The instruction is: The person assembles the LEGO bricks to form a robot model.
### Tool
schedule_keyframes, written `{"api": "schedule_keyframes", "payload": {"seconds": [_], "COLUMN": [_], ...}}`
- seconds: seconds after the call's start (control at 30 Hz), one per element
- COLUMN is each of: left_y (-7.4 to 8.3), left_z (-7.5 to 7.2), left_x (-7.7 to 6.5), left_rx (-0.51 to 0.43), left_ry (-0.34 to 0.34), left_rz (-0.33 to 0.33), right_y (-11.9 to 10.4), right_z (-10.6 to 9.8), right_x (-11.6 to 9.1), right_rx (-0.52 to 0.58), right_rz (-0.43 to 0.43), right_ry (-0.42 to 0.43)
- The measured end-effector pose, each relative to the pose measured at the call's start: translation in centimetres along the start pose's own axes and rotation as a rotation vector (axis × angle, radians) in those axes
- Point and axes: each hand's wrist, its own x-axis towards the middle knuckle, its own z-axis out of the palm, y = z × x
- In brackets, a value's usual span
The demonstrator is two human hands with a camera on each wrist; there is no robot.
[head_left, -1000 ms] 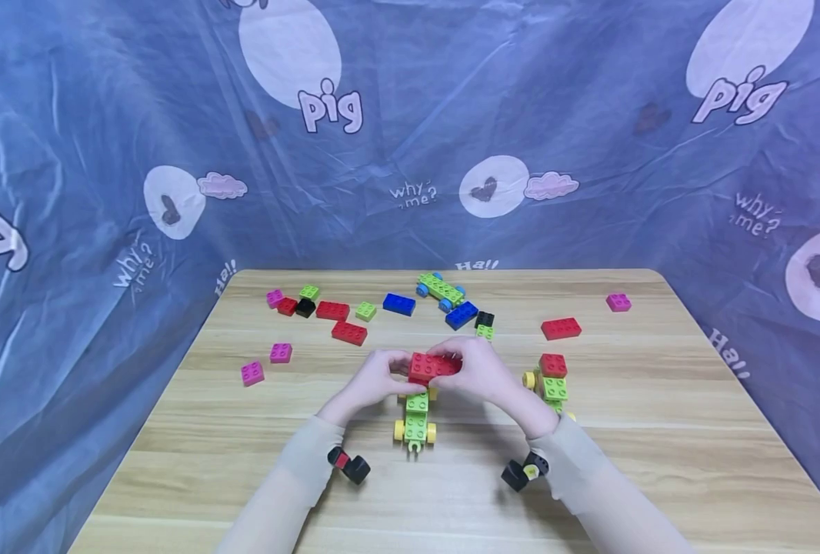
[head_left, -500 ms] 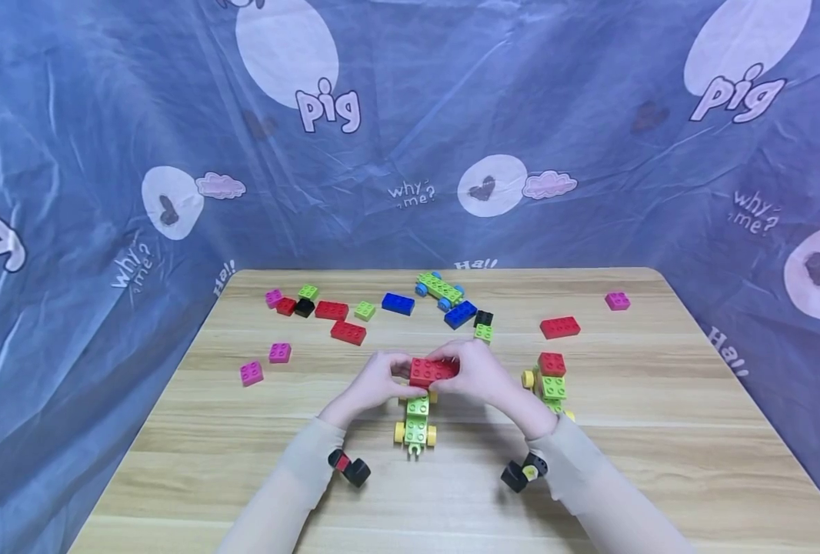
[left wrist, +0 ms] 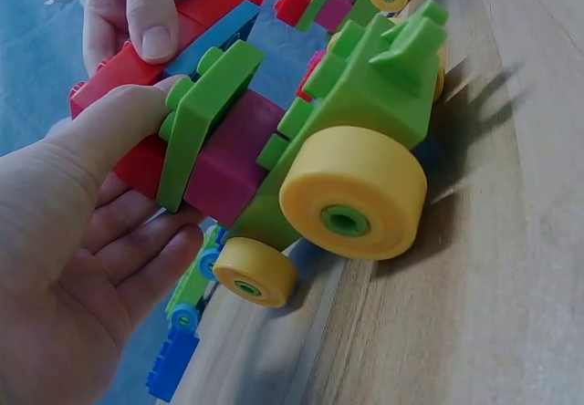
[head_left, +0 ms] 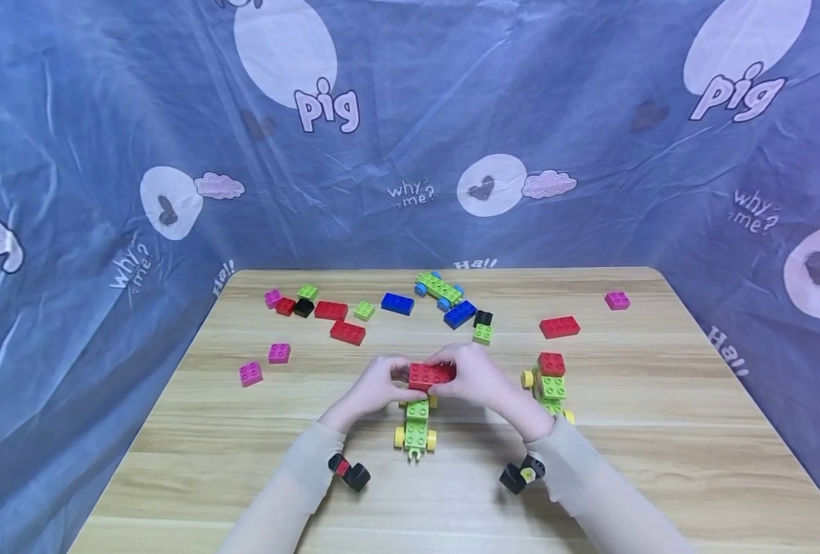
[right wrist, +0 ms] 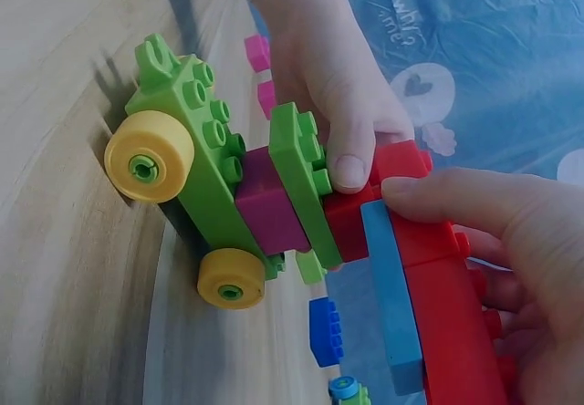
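Note:
At the middle of the table stands a toy car of building bricks: a green wheeled base (right wrist: 196, 163) with yellow wheels, a magenta brick (right wrist: 270, 200), a green plate (right wrist: 301, 181) and a small red brick (right wrist: 349, 223) stacked on it. Above these sit long red bricks (head_left: 429, 375) with a blue plate (right wrist: 394, 300) along their underside. My left hand (head_left: 375, 388) grips the stack at the red bricks, its thumb by the green plate. My right hand (head_left: 475, 377) pinches the long red bricks between thumb and fingers, right beside the left thumb.
A second yellow-wheeled car (head_left: 551, 387) with a red brick stands to the right. Behind lie a blue-wheeled green base (head_left: 439, 288), blue bricks (head_left: 398, 304) and red bricks (head_left: 348, 332). Magenta bricks (head_left: 251, 374) lie at the left, and another red brick (head_left: 559, 327) at the back right.
Both hands and the red bricks have moved slightly down and towards me in the head view. The red bricks show less tilt. The other bricks have stayed put.

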Motion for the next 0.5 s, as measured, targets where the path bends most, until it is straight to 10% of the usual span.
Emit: {"api": "schedule_keyframes", "payload": {"seconds": [0.5], "left_y": [-0.07], "left_z": [0.17], "left_x": [-0.29], "left_rx": [-0.006], "left_ry": [0.007], "left_rz": [-0.015], "right_y": [-0.15], "right_z": [0.34], "right_x": [0.06], "right_rx": [-0.05], "right_rz": [-0.043], "right_ry": [0.021]}}
